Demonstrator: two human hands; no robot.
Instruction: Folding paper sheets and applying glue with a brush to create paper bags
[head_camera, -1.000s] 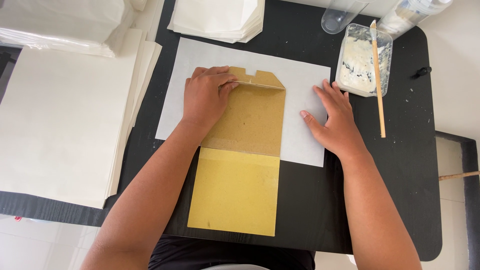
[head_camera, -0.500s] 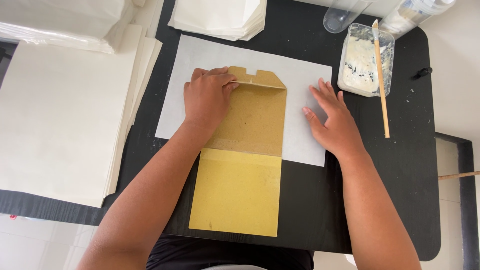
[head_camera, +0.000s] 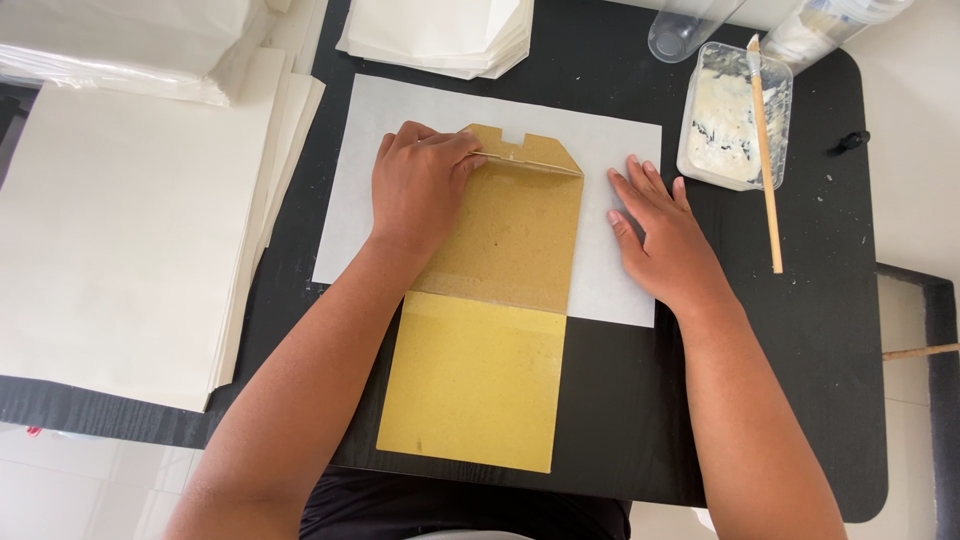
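Brown card envelope (head_camera: 505, 250) lies folded on white sheet (head_camera: 610, 150); left hand (head_camera: 420, 185) presses its far flap, right hand (head_camera: 665, 235) flat, open, holding nothing; near panel unfolded.

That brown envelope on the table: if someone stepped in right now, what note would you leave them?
Left hand: flat on the brown envelope, fingers pressing its top flap's fold.
Right hand: flat on the white sheet beside the envelope, holding nothing.
Envelope lies across the sheet's near edge; its yellower lower half rests on the black table.
Glue tub with brush sits far right.
Done: flap folded down.
Left: cannot tell whether it is glued.
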